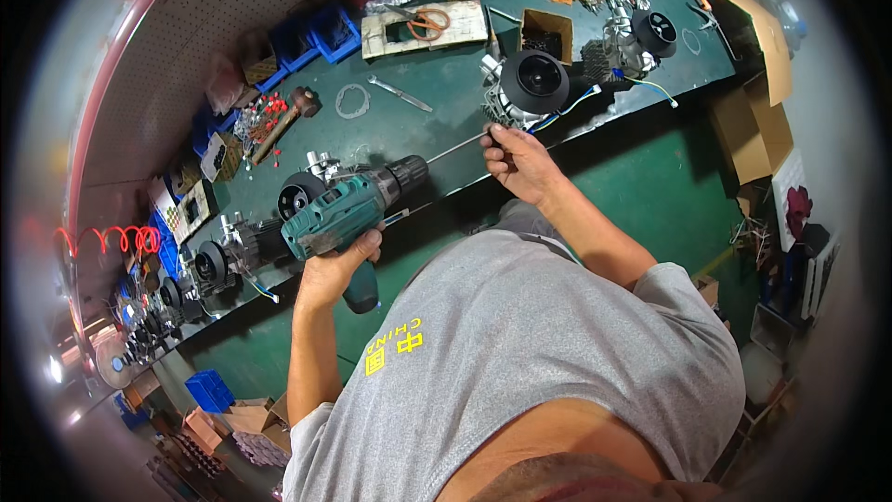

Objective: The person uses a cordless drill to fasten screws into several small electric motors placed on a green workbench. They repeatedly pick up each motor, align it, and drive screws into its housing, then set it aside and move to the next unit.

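Note:
My left hand [342, 268] is wrapped round the grip of a teal and black cordless drill [336, 216], held level above the bench edge. A long thin bit [457, 147] runs from its chuck to the right. At the bit's far end, my right hand [520, 164] is closed with thumb and fingers pinched. Whatever sits in that pinch is hidden. Just beyond those fingers stands a metal motor unit with a black round fan housing [535, 80], its wires trailing off to the right. Another such unit [299, 197] is partly covered by the drill.
The green bench [427, 70] carries a hammer [283, 125], a wrench [400, 93], a gasket ring [353, 101] and orange-handled scissors [427, 25]. Further motor units stand at left [212, 262] and right [641, 37]. Blue bins [334, 34] line the back; a cardboard box [751, 130] is at right.

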`<state>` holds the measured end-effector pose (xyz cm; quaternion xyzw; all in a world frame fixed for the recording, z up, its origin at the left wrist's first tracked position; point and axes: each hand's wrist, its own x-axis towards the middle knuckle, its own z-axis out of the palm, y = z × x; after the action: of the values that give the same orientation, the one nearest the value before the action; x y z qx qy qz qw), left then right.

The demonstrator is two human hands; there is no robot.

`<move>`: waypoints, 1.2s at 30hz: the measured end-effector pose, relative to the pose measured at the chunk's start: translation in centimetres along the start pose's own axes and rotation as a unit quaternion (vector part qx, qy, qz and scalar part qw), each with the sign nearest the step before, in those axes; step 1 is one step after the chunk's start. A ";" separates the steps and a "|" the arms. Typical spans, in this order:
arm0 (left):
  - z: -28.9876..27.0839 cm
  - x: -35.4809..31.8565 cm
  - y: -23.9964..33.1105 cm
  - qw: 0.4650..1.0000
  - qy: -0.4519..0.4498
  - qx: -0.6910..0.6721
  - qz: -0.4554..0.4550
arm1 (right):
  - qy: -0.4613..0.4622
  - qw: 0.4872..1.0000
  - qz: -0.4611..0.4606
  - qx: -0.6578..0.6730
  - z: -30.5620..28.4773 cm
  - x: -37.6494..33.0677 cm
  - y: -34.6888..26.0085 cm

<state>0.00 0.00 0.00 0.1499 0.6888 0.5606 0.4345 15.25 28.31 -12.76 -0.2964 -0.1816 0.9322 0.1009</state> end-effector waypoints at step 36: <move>4.2 6.9 4.0 0.960 -0.027 0.256 0.112 | 0.236 0.739 -0.427 -0.466 -7.7 -1.0 -4.2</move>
<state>-1.87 8.78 0.65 0.3478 0.7760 0.4061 0.3346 20.95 34.00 -16.42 -0.4081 -0.6710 0.4911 0.3769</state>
